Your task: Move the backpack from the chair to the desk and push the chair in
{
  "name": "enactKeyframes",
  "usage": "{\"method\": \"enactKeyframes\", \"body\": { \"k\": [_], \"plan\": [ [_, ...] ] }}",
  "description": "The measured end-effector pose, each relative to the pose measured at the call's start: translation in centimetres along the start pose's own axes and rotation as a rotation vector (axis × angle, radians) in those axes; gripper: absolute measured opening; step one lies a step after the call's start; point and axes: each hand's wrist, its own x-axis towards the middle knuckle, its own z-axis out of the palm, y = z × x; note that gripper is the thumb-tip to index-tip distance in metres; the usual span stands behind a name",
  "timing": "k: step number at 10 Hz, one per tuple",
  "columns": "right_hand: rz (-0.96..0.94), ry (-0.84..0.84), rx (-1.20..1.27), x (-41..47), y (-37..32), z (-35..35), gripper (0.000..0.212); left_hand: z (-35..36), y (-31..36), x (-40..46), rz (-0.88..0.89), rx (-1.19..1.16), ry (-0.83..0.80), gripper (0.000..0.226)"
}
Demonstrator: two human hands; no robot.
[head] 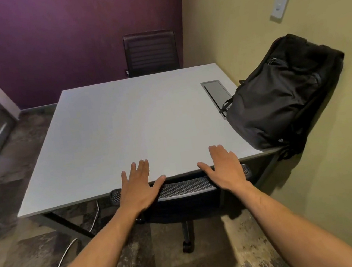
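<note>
A black backpack (282,97) lies on the right side of the grey desk (113,137), leaning against the yellow wall. A black mesh office chair (184,188) stands at the desk's near edge, its backrest top against that edge and its seat hidden under the desk. My left hand (138,186) rests flat on the left part of the backrest top, fingers spread over the desk edge. My right hand (225,167) lies flat on the right part of the backrest, fingers apart. Neither hand grips anything.
A second dark chair (151,52) stands at the far side against the purple wall. A cable hatch (215,93) is set in the desk by the backpack. A white cable (53,265) runs over the patterned floor at left. The yellow wall is close on the right.
</note>
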Motion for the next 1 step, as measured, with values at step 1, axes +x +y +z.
{"method": "enactKeyframes", "body": {
  "k": [1],
  "plan": [
    [-0.038,0.003,-0.052,0.50,-0.45,0.87,0.086,0.05,0.81,0.24,0.031,0.022,0.058,0.092]
  ]
}}
